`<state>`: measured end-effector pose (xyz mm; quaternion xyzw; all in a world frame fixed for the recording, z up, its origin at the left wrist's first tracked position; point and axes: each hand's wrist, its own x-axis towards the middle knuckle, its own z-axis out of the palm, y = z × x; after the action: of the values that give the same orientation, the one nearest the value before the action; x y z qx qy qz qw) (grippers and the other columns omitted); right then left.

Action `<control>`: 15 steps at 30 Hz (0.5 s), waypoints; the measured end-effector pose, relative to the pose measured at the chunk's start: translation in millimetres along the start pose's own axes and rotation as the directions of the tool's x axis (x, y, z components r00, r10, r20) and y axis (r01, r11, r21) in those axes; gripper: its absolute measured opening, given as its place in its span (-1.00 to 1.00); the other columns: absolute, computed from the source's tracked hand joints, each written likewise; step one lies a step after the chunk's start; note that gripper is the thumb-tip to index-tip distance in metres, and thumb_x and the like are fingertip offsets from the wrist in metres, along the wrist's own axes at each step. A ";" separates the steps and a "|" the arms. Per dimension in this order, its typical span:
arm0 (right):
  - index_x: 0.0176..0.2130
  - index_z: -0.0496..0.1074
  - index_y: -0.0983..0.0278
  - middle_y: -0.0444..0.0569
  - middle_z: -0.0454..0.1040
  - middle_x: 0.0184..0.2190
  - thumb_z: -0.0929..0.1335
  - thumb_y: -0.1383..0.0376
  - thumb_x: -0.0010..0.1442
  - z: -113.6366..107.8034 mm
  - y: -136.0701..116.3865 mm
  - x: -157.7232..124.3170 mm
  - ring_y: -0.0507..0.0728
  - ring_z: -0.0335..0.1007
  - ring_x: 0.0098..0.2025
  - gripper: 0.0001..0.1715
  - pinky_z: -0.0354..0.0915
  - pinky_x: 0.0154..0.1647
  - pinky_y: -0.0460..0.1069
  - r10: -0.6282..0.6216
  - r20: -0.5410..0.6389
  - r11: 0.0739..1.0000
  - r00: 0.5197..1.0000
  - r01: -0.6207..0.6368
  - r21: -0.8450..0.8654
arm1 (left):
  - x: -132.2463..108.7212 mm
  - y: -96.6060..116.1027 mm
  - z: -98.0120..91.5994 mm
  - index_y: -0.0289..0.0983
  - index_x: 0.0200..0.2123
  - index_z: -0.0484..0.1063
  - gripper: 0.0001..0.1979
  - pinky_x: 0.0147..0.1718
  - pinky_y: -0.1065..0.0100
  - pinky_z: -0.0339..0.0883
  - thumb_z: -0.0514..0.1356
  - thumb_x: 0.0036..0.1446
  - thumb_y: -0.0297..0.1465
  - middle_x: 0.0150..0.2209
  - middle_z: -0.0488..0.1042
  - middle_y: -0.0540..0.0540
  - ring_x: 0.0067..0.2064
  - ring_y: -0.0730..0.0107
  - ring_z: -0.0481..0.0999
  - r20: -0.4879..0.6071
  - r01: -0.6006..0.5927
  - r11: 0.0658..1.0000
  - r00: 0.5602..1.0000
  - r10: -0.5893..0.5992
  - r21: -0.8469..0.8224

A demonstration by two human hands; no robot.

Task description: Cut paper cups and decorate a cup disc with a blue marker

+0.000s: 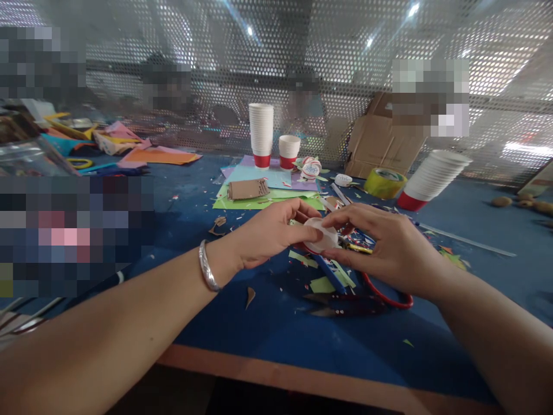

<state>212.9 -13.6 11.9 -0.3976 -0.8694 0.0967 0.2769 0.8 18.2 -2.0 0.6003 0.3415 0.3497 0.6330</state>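
Observation:
Between my two hands is a cut-off paper cup bottom (321, 235), a white round piece with a red edge. My left hand (283, 227), a silver bangle on its wrist, pinches it from the left with the thumb across its face. From the right, the thumb and fingers of my right hand (375, 242) grip its rim. Red-handled scissors (345, 304) lie on the table just below my right hand, blades pointing left. Under the hands are green paper scraps (322, 284) and a blue stick-like item (332, 274), partly hidden.
Stacked paper cups (261, 135) and a shorter stack (289, 153) stand at the back. Another cup stack (434, 180) leans at right beside yellow tape (384, 183). Corrugated cardboard (247, 189) lies on coloured sheets (220, 199). A perforated metal screen (216, 46) closes off the back.

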 end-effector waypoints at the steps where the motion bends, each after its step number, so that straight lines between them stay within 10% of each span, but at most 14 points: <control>1: -0.04 0.50 0.18 0.00 0.56 -0.14 0.42 0.05 0.24 0.1 0.4 0.1 0.18 0.47 -0.12 -0.64 0.36 -0.12 0.06 -0.001 0.005 1.000 1.000 0.001 0.005 | -0.2 0.2 -0.4 -0.32 -0.16 0.45 -0.73 -0.17 0.30 0.40 0.33 0.02 -0.54 -0.14 0.51 -0.10 -0.19 0.42 0.52 0.002 -0.003 1.000 1.000 0.003 0.009; 15: 0.00 0.45 0.19 0.01 0.55 -0.01 0.39 0.33 0.23 2.2 -1.2 1.1 0.21 0.44 0.06 -0.69 0.35 0.06 0.11 -0.124 -0.018 0.992 0.992 0.124 -0.005 | -0.4 -0.4 1.1 -0.27 -0.04 0.34 -0.60 -0.23 0.33 0.41 0.37 0.11 -0.30 -0.16 0.48 -0.08 -0.19 0.37 0.54 -0.082 -0.039 0.988 0.995 0.052 0.152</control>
<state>210.4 -13.4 11.0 -0.3441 -0.8901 0.0739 0.2896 1.6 17.3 -2.4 0.6383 0.3799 0.3630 0.5626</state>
